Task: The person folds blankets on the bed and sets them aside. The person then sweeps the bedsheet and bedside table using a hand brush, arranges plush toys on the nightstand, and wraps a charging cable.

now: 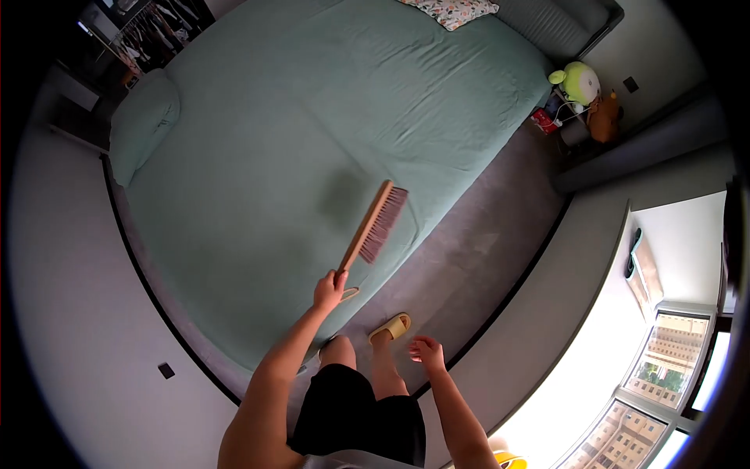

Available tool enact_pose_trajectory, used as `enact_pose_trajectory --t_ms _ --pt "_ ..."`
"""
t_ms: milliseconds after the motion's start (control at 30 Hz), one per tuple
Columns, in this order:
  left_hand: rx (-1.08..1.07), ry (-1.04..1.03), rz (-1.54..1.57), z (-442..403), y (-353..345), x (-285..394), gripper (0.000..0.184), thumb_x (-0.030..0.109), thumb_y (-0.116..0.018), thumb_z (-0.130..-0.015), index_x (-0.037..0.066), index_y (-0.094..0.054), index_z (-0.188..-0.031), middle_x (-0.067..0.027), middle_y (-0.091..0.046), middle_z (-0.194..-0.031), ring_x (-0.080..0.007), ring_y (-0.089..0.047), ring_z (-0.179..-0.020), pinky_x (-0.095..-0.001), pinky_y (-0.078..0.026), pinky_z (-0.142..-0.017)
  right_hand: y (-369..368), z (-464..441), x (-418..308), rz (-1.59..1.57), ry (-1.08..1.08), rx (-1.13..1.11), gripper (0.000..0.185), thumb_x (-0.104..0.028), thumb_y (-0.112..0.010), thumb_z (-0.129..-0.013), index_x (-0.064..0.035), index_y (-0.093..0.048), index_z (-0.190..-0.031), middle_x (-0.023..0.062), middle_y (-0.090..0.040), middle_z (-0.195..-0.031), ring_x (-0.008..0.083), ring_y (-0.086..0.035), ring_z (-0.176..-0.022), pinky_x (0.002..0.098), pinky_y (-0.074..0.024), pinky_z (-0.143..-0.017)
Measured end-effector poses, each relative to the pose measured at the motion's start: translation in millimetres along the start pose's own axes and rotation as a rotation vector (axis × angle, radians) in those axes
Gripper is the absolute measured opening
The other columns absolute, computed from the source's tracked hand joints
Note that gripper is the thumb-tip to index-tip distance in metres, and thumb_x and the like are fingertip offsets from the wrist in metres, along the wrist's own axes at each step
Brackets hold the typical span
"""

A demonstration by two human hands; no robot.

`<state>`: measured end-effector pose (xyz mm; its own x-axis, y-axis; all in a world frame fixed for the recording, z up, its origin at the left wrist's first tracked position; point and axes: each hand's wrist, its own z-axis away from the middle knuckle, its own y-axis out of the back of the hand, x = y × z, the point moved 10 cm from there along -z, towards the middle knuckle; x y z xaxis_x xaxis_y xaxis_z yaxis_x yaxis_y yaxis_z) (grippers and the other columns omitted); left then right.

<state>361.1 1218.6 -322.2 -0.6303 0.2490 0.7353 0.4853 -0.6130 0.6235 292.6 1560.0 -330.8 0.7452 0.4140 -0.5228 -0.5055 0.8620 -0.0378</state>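
My left hand (330,290) is closed round the wooden handle of a long bed brush (376,223). The brush is raised above the bed, with its brownish bristles facing right and its far end angled up and away. Below it, a green fitted sheet (258,180) covers the mattress, with some creases towards the right side. My right hand (426,351) hangs over the floor to the right of my legs, fingers loosely bent and nothing visible in them.
Beside the bed runs a grey floor (484,227), with a yellow slipper (391,327) on my foot. A green pillow (147,117) lies at the left edge, a patterned pillow (453,11) near the headboard (558,27). Plush toys (581,82) stand in the far right corner. Windows (664,359) are at right.
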Motion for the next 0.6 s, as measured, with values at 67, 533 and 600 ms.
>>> enact_pose_trajectory --t_ms 67,533,600 --pt "0.376 0.124 0.099 -38.7 66.6 -61.0 0.048 0.046 -0.043 -0.084 -0.001 -0.051 -0.075 -0.0186 -0.054 -0.061 -0.0375 -0.052 -0.057 -0.0418 -0.040 -0.052 16.9 -8.3 -19.2 0.017 0.011 -0.016 0.020 -0.010 -0.047 -0.082 -0.0001 -0.054 -0.097 0.0079 -0.059 -0.078 0.0151 -0.058 -0.065 0.0264 -0.0493 -0.054" --pt "-0.919 -0.147 -0.249 -52.9 -119.9 118.2 0.049 0.049 -0.041 -0.084 0.002 -0.055 -0.079 -0.0185 -0.058 -0.072 -0.0351 -0.056 -0.069 -0.0423 -0.044 -0.062 2.6 -72.5 -81.4 0.128 -0.209 -0.061 0.018 -0.014 -0.050 -0.082 -0.0016 -0.055 -0.094 0.0075 -0.060 -0.076 0.0147 -0.058 -0.063 0.0263 -0.0493 -0.054" --pt "-0.668 -0.245 -0.258 -93.1 -89.1 103.7 0.047 0.048 -0.044 -0.083 0.002 -0.053 -0.078 -0.0171 -0.057 -0.068 -0.0341 -0.056 -0.065 -0.0430 -0.043 -0.060 -17.0 -96.3 -117.1 0.168 -0.185 -0.082 0.019 -0.015 -0.051 -0.082 -0.0020 -0.055 -0.094 0.0074 -0.060 -0.076 0.0146 -0.058 -0.064 0.0262 -0.0493 -0.055"
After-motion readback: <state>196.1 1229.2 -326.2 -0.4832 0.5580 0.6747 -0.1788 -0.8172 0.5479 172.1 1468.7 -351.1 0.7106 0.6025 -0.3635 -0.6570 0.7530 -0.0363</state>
